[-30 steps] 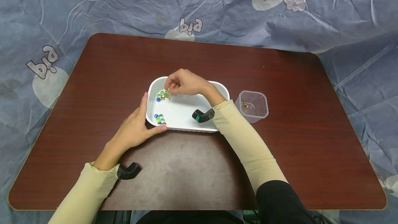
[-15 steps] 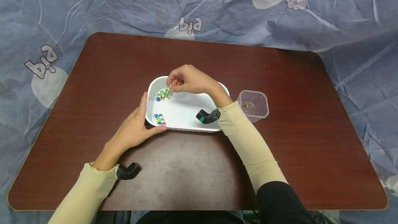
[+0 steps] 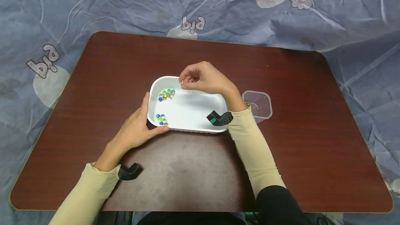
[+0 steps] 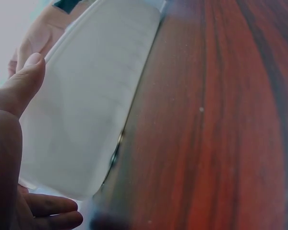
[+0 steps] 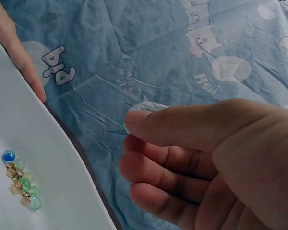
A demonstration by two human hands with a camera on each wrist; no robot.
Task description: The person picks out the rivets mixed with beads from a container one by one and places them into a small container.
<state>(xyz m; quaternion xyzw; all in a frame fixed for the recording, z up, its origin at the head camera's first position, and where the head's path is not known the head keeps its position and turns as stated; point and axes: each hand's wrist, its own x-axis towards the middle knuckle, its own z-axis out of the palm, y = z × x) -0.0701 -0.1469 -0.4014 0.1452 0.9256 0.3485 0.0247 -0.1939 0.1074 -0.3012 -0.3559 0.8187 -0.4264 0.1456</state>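
Gold piece (image 3: 181,82), 1, upper centre of frame, pinched between right hand's (image 3: 210,78) thumb and fingers, near the upper rim of the white tray (image 3: 187,110). Clear box (image 3: 263,104) right of centre, below and rightward of the piece; right hand nearer. Left hand (image 3: 135,128) unclenched, fingers straight against tray's lower-left corner. Tray's long axis: left to right. Piece's pointing, long axis: too small to tell.

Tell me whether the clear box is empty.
Not empty: something gold shows inside the clear box. The right arm covers part, so I cannot tell how full.
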